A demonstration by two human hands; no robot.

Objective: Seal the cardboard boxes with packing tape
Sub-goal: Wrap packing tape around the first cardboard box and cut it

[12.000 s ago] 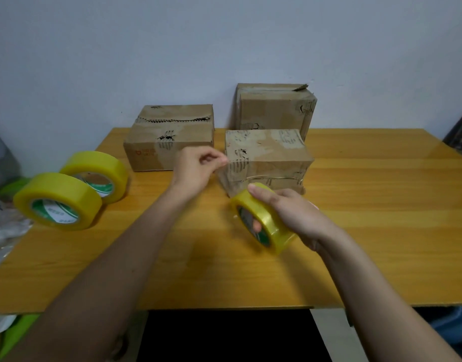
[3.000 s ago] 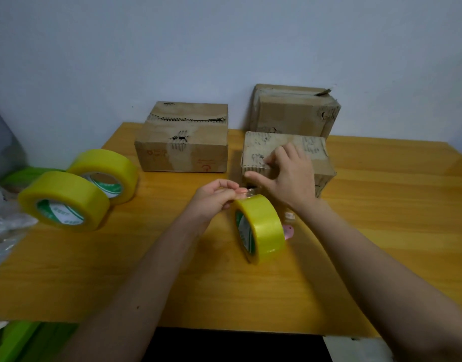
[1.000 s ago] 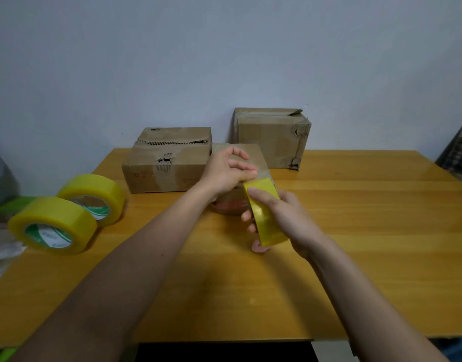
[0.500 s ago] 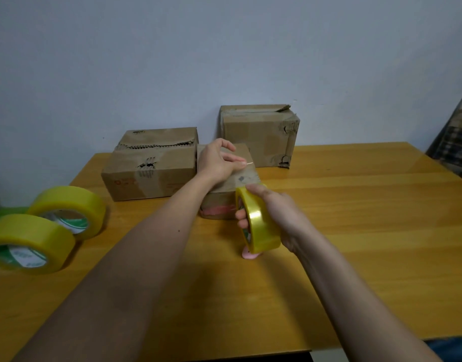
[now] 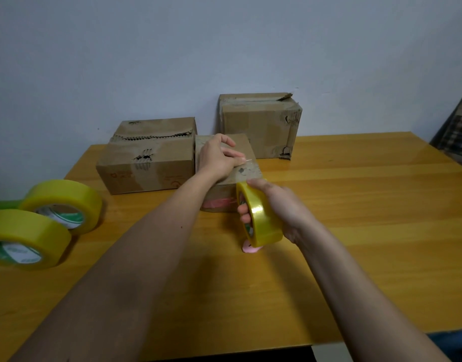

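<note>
Item: small cardboard box (image 5: 246, 147), centre of the frame, standing on the wooden table (image 5: 355, 218) just in front of two larger boxes — worn brown card, scuffed print, a pinkish band low on its near face, a glossy clear film already lying across its top. My left hand (image 5: 216, 160) rests on that top, thumb and forefinger pinched on the free end of the tape strip (image 5: 244, 169); my right hand (image 5: 274, 202) is curled round the yellow tape roll (image 5: 261, 218), held on edge at the box's near top corner, fingers through the core. Step in hand, as I judge it: laying the strip over the flap seam. To do it well I should keep the left pinch planted so the end cannot lift, draw the roll toward me and down over the near face with even tension, keep the strip centred on the seam, then smooth it flat before cutting. Also present: a flat box with a torn top seam (image 5: 148, 158) at centre left, a taller box (image 5: 261, 124) against the wall, two spare rolls (image 5: 65, 202) at lower left, and a small pink object (image 5: 250, 249) under the roll — possibly a cutter, too hidden to tell.
</note>
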